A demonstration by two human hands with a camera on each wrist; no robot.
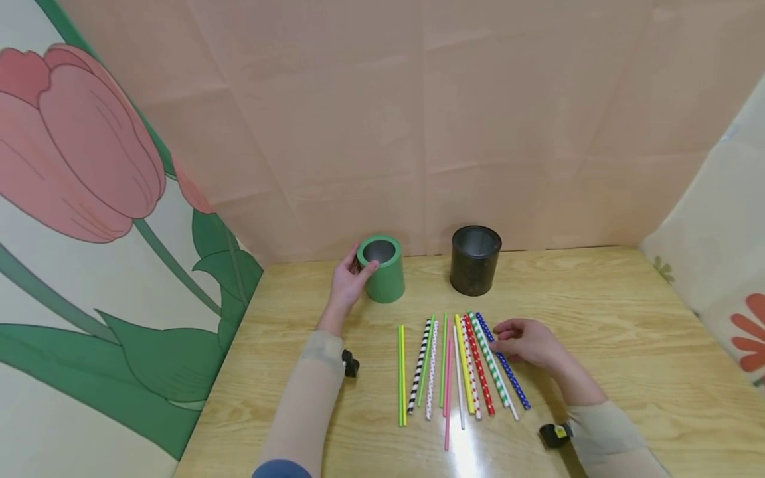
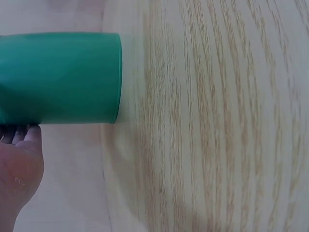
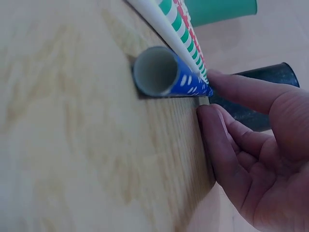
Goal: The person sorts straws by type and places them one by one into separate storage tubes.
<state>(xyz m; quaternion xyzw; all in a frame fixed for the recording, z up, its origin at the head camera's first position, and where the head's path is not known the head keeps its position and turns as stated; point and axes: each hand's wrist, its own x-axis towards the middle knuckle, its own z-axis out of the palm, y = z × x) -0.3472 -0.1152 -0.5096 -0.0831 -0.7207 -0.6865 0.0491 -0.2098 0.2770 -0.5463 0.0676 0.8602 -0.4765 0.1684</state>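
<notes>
My left hand [image 1: 349, 282] holds the green cup [image 1: 387, 282] by its left side, thumb at the rim and fingers behind. In the left wrist view, the same hand [image 2: 19, 169] lies against the green wall [image 2: 63, 79]. At the right end of a row of patterned straws, my right hand [image 1: 528, 342] reaches to the blue polka-dot straw [image 1: 510, 374]. From the right wrist view, thumb and forefinger stand on either side of that straw [image 3: 186, 82], the thumb at it and a slight gap by the forefinger. The straw lies on the table.
A black cup [image 1: 475, 269] stands upright at the back, right of the green one. Several straws lie side by side, among them a green-striped straw [image 1: 490, 358], a red dotted straw [image 1: 478, 365] and a black-striped straw [image 1: 420, 365]. A fabric backdrop [image 1: 418, 146] rises behind the table [image 1: 627, 318].
</notes>
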